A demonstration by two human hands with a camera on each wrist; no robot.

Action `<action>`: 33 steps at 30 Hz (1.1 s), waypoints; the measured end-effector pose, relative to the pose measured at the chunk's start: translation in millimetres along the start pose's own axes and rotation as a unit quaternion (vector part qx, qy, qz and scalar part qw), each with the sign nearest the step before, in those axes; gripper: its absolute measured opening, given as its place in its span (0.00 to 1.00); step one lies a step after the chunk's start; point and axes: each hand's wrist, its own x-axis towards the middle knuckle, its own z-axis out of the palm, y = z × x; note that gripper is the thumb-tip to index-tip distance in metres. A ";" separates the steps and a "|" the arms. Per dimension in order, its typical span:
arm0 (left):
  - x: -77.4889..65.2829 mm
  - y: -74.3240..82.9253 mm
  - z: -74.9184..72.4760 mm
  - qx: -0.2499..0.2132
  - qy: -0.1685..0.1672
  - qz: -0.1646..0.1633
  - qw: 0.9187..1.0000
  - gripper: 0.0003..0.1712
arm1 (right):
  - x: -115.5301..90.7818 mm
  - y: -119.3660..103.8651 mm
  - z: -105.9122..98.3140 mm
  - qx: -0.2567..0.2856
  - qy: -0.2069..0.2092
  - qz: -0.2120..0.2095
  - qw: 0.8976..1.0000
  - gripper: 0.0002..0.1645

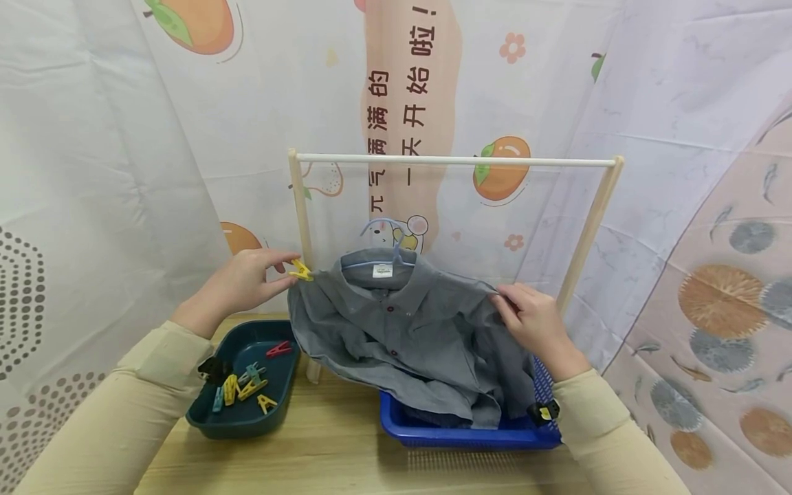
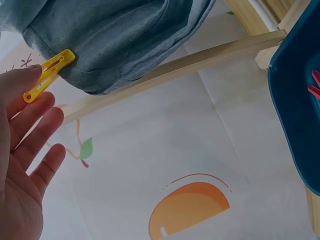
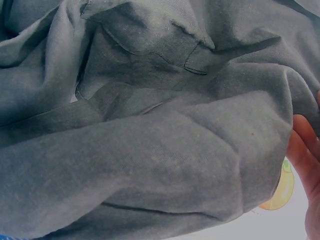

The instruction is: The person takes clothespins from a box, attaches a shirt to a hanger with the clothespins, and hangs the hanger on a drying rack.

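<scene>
A grey button-up shirt (image 1: 427, 323) hangs on a light blue hanger (image 1: 398, 240), its hook pointing up below the rail. My left hand (image 1: 250, 278) pinches a yellow clothespin (image 1: 301, 270) between thumb and index finger. In the left wrist view the clothespin (image 2: 57, 62) has its tip on the edge of the grey cloth (image 2: 115, 40), while the other fingers spread apart. My right hand (image 1: 532, 320) grips the shirt at its other shoulder, thumb in front. The right wrist view is mostly filled by the sleeve (image 3: 150, 150), with fingers (image 3: 302, 145) at its edge.
A wooden rack with a white rail (image 1: 458, 161) stands behind the shirt. At left, a dark green basin (image 1: 241, 430) holds several clothespins (image 1: 250, 385) in yellow, teal and red. Under the shirt sits a blue basket (image 1: 476, 438) on the wooden table (image 1: 334, 440).
</scene>
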 end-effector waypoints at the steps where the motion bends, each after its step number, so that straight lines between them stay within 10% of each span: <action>1: -0.1 -0.2 0.0 0.000 -0.001 -0.001 1.000 0.24 | 0.2 -0.2 -0.1 0.000 0.001 -0.001 1.000 0.07; 33: -14.4 -9.8 -17.8 0.019 0.008 -0.019 1.000 0.25 | -2.9 3.4 -1.9 0.009 0.005 0.028 1.000 0.04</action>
